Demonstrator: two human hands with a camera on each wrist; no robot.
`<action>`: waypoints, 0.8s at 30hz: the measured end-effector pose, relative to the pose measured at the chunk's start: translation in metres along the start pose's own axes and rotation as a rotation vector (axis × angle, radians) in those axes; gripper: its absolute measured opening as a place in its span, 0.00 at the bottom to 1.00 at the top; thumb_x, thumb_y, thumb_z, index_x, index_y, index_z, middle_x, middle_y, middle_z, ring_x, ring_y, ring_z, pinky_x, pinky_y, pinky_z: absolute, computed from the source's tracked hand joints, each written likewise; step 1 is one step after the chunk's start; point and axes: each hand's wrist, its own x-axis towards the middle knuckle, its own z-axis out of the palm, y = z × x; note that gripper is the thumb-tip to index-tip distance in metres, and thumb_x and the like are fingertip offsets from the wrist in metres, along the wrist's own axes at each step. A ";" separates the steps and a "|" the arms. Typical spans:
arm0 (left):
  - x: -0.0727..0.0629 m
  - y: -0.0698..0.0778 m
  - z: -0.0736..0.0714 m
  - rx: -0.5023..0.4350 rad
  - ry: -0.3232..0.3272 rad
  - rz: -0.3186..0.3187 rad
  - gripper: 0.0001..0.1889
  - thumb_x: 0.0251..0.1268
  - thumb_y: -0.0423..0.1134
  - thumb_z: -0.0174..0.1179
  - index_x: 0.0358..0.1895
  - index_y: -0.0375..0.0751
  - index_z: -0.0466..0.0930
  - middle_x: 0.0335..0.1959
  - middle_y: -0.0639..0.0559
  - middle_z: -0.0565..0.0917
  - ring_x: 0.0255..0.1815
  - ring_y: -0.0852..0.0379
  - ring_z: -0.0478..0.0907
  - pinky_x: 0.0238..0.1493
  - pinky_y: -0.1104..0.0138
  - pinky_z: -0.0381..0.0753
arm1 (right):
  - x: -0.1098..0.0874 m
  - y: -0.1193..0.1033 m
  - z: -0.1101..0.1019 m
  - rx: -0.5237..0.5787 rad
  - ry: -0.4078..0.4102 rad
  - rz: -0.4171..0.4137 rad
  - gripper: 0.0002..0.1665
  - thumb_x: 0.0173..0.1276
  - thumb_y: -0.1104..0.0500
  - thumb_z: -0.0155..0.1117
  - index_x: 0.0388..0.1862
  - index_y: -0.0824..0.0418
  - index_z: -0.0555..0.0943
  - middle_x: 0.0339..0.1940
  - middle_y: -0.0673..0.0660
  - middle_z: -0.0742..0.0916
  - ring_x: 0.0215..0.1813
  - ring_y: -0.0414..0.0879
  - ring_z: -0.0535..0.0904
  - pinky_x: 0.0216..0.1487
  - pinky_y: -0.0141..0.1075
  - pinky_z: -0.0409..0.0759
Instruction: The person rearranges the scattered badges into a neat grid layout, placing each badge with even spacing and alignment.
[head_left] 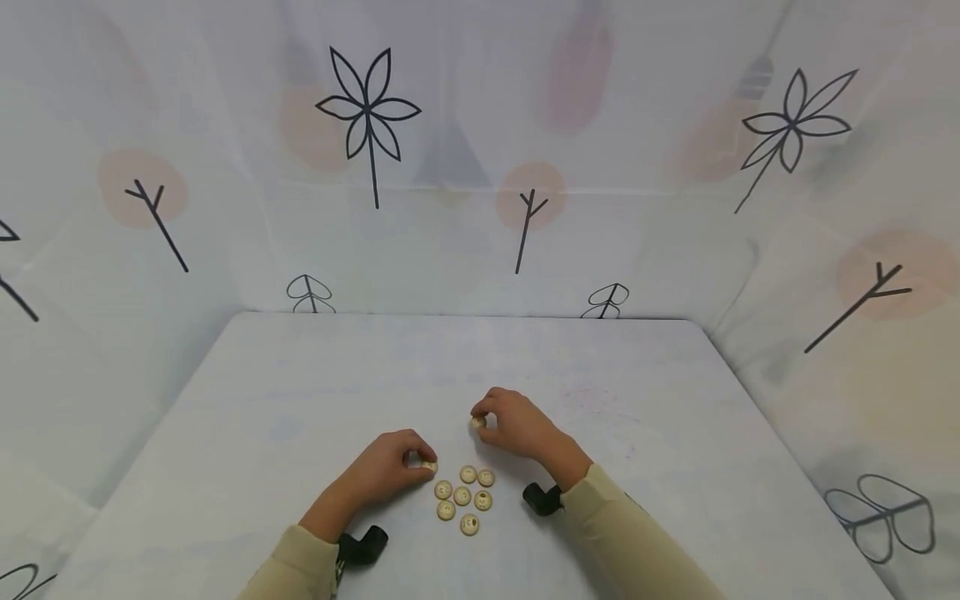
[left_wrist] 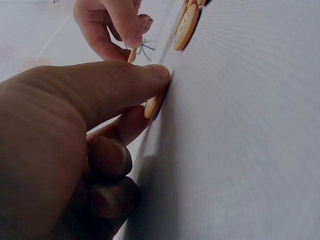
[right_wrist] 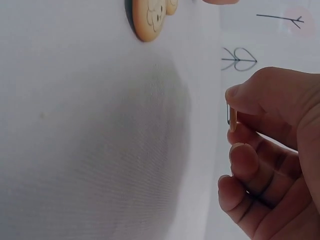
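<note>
Several small round tan discs, like wooden cookies with drawn faces, lie grouped on the white table; one disc (head_left: 462,497) is at the middle of the group. At the group's left side, my left hand (head_left: 386,465) pinches a disc (left_wrist: 151,108) between thumb and index finger, its edge right at the tabletop. Farther back, my right hand (head_left: 519,427) pinches another disc (right_wrist: 233,118) by its edges, thumb on one side and fingers on the other. In the right wrist view this disc appears edge-on, held above the table.
The white table (head_left: 315,367) has rounded back corners and runs up to a pale cloth backdrop (head_left: 450,242) printed with flowers and twigs. Black wrist cameras, one left (head_left: 363,547) and one right (head_left: 542,498), stick out beside the sleeves, flanking the discs.
</note>
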 end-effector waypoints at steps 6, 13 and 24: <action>0.001 0.000 -0.001 -0.003 -0.013 -0.007 0.06 0.59 0.47 0.67 0.39 0.56 0.86 0.37 0.67 0.82 0.37 0.66 0.74 0.42 0.67 0.73 | 0.006 0.001 -0.003 0.011 0.003 0.022 0.15 0.63 0.56 0.66 0.49 0.56 0.85 0.45 0.50 0.84 0.49 0.48 0.80 0.54 0.43 0.77; 0.001 0.000 -0.001 -0.009 -0.022 -0.030 0.07 0.58 0.48 0.68 0.39 0.57 0.85 0.38 0.67 0.82 0.40 0.65 0.75 0.45 0.65 0.74 | 0.015 0.004 -0.004 0.027 0.006 0.053 0.15 0.64 0.57 0.65 0.49 0.56 0.85 0.45 0.50 0.84 0.49 0.47 0.79 0.55 0.42 0.77; 0.002 -0.003 0.001 0.002 -0.013 -0.023 0.07 0.58 0.48 0.68 0.39 0.57 0.85 0.38 0.68 0.81 0.43 0.64 0.76 0.48 0.62 0.75 | 0.030 0.009 -0.004 0.040 0.052 0.037 0.15 0.64 0.58 0.66 0.49 0.58 0.85 0.43 0.51 0.84 0.48 0.48 0.80 0.53 0.43 0.77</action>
